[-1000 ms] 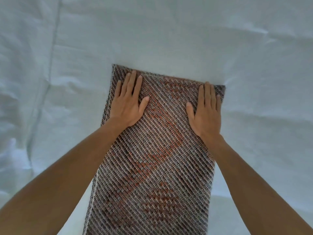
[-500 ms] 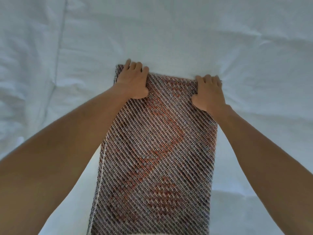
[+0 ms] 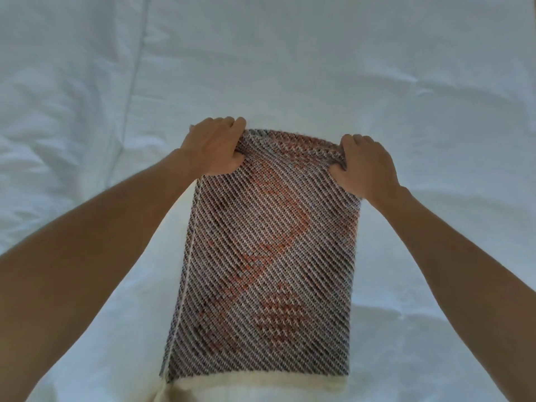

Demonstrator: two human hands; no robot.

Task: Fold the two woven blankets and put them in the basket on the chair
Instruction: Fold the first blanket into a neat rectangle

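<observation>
A woven blanket with diagonal dark, grey and orange stripes lies folded into a long narrow strip on a white bed sheet. A cream border runs along its near end. My left hand grips the far left corner, fingers curled over the edge. At the far right corner my right hand is closed on the cloth as well. The far edge is lifted slightly off the sheet. No second blanket, basket or chair is in view.
The wrinkled white sheet covers the whole surface around the blanket. A seam or fold line runs down the sheet at the left.
Both hands went from lying flat on the blanket to its far corners, curled shut on them, and the far edge now lifts up.
</observation>
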